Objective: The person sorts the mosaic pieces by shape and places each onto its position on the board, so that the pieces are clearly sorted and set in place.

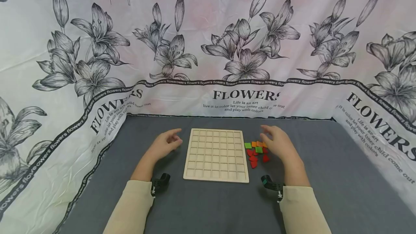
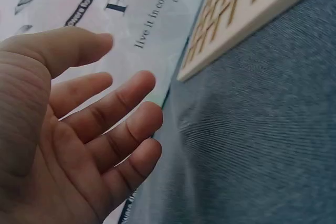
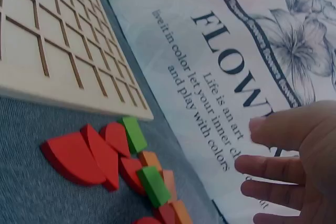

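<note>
A square wooden grid board (image 1: 216, 155) lies flat between the two hands, its shallow cells bare. Just right of it sits a loose cluster of small pieces: red quarter-round pieces (image 3: 76, 157), green square tiles (image 3: 153, 186) and orange tiles (image 1: 259, 144). My left hand (image 1: 165, 143) hovers left of the board, its fingers loosely bent and holding nothing; the left wrist view shows the bare palm (image 2: 73, 150). Over the right edge of the cluster hangs my right hand (image 1: 277, 141), fingers relaxed, thumb apart, nothing held.
A dark grey cloth (image 1: 208, 208) covers the table. Behind and at both sides stands a white curtain (image 1: 208, 64) printed with flowers and lettering. Each wrist carries a black camera mount (image 1: 271, 183).
</note>
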A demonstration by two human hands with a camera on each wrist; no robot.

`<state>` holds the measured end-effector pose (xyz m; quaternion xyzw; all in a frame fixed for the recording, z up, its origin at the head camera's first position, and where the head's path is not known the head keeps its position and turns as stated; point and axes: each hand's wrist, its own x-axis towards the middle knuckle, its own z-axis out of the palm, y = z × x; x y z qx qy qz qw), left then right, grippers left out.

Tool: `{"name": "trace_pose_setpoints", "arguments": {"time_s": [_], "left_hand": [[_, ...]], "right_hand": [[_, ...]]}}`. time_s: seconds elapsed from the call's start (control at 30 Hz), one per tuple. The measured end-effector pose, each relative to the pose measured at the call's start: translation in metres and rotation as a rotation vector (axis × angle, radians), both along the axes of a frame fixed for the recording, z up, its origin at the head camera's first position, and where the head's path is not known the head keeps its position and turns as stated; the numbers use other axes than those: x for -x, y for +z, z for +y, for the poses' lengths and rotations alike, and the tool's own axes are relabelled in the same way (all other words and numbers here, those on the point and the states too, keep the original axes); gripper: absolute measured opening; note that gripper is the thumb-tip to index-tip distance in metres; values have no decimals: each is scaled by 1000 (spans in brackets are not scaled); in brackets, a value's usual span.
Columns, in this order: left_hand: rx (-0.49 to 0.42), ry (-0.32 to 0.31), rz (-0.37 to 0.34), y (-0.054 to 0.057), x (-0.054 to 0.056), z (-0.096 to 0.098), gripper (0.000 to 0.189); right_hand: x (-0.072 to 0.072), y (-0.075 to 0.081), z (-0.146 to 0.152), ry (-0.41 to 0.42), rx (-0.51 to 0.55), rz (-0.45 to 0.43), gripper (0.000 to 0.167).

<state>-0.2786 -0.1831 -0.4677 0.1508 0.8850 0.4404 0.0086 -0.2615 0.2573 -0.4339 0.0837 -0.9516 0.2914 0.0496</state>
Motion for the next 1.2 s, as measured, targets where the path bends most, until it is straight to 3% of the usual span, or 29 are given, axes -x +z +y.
{"name": "trace_pose_setpoints", "arguments": {"time_s": [0.2, 0.5, 0.73, 1.0, 1.2], "left_hand": [[-22, -45, -97, -15, 4, 2, 60], [-19, -109, -125, -22, 5, 4, 61], [61, -168, -125, -21, 4, 9, 59], [112, -164, -141, -18, 2, 15, 53], [131, -180, -140, -18, 2, 13, 53]], "right_hand": [[4, -14, 13, -33, -27, -104, 43], [8, -34, 37, -45, -6, -210, 44], [8, -40, 40, -89, -2, -228, 42], [9, -43, 39, -92, -3, -213, 33], [9, -34, 36, -79, 13, -198, 33]]}}
